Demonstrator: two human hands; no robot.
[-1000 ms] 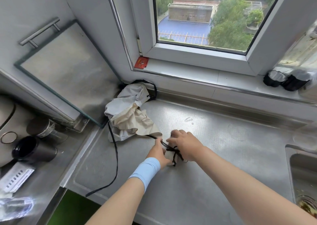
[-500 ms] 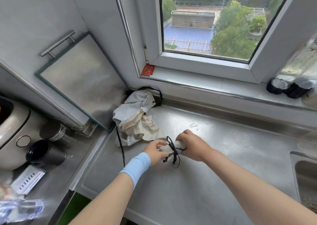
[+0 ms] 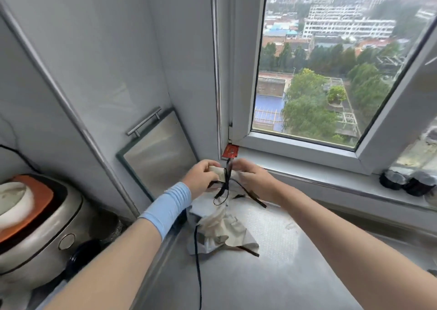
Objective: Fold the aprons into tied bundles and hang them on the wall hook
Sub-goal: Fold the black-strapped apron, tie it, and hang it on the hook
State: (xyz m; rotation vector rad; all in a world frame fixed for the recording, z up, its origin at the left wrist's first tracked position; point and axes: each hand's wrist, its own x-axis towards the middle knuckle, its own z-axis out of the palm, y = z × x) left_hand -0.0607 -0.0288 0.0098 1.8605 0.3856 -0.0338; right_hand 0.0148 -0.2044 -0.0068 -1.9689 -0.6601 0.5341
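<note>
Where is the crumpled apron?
Head view, centre: the crumpled apron lies on the counter, below the tied bundle held by the left hand and right hand.

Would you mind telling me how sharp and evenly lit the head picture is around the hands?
Head view: soft daylight from the white-framed window; pale glare on the steel counter; wide-angle distortion bows its frame; left hand, right hand and the beige rolled apron bundle tied with black strap look slightly motion-blurred.

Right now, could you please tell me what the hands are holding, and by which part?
The rolled beige apron bundle tied with black strap: left hand grips its left end, right hand its right end.
</note>
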